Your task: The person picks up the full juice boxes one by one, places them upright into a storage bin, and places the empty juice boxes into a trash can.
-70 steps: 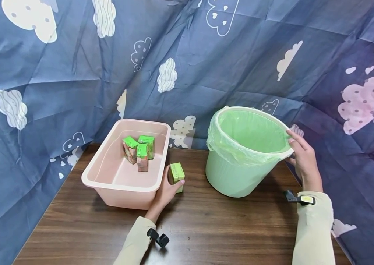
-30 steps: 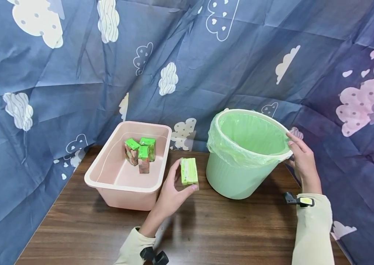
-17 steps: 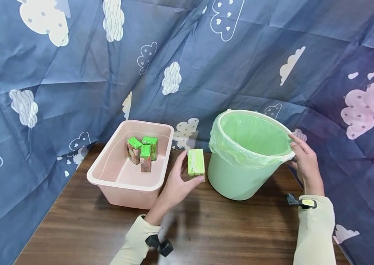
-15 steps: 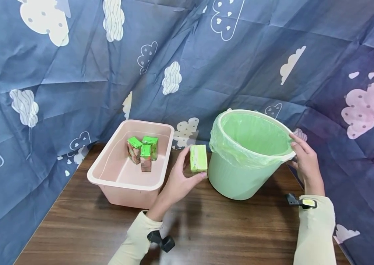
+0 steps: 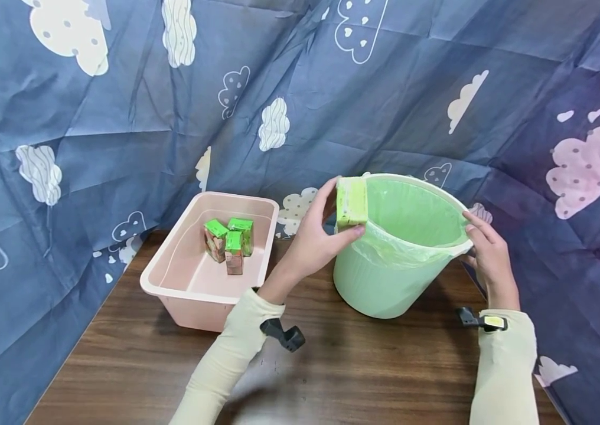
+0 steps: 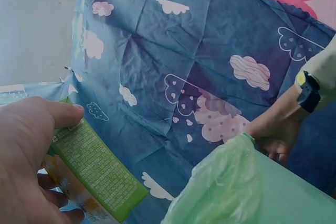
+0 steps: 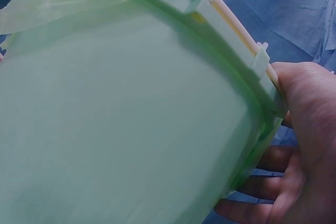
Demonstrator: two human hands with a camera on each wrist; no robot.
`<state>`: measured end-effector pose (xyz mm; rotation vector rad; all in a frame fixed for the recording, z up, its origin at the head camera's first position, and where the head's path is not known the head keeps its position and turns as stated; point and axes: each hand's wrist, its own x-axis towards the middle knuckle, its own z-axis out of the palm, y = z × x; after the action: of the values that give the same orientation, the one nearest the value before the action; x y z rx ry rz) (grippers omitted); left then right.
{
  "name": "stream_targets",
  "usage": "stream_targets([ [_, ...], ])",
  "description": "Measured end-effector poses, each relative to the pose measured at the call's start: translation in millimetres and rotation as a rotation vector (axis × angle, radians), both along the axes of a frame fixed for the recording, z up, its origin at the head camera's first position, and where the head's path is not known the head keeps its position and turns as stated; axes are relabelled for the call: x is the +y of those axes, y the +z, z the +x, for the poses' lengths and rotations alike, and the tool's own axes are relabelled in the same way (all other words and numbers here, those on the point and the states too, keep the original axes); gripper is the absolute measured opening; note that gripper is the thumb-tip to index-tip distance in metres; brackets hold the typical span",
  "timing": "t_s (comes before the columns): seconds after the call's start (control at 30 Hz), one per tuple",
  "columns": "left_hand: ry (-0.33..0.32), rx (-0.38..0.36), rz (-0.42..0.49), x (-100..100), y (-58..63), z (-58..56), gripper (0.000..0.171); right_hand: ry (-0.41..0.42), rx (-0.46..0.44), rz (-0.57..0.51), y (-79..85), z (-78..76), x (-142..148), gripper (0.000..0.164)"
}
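Note:
In the head view my left hand (image 5: pixel 317 231) holds a light green juice box (image 5: pixel 352 202) between thumb and fingers, at the near-left rim of a green trash can. The left wrist view shows the printed side of the juice box (image 6: pixel 97 169), with my thumb along its upper edge. The trash can (image 5: pixel 380 283) has a pale rim and a thin translucent liner (image 5: pixel 401 203) folded over it. My right hand (image 5: pixel 491 260) grips the right side of that rim. The right wrist view has the thumb of my right hand (image 7: pixel 310 124) at the rim, with the other fingers beneath.
A pink plastic tub (image 5: pixel 193 298) stands left on the brown wooden table (image 5: pixel 374 378). Inside it are three green-topped boxes (image 5: pixel 234 252), close together. A blue cloth with cloud prints (image 5: pixel 385 106) hangs behind and at both sides.
My left hand has picked the juice box up from beside the tub and carried it right and up to the trash can's rim. My right hand has kept its hold on the rim.

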<state>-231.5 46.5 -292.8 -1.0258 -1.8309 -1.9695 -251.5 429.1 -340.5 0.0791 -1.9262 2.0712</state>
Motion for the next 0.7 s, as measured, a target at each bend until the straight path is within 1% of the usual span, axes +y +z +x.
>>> stream_targets([
  [0.17, 0.005, -0.039, -0.031, 14, 14.3, -12.2, 0.091, 0.007, -0.002, -0.015, 0.8, -1.7, -2, 0.044],
  [0.3, 0.026, -0.063, -0.076, 28, 22.8, -27.1, 0.091, 0.008, -0.003, -0.011, 1.2, -3.5, -2, 0.044],
  [0.43, 0.060, -0.089, -0.145, 46, 27.5, -43.1, 0.089, 0.007, -0.005, -0.009, 0.1, -4.7, 0, 0.044],
  [0.53, 0.068, -0.103, -0.189, 62, 29.5, -53.5, 0.089, 0.006, -0.009, -0.014, -1.3, -4.2, 1, 0.044],
  [0.6, 0.066, -0.112, -0.192, 72, 31.1, -59.0, 0.089, 0.008, -0.007, -0.015, -1.8, -3.5, 1, 0.044],
  [0.7, 0.069, -0.134, -0.172, 85, 34.9, -64.1, 0.087, 0.014, 0.001, -0.012, -1.0, -2.6, 1, 0.044],
])
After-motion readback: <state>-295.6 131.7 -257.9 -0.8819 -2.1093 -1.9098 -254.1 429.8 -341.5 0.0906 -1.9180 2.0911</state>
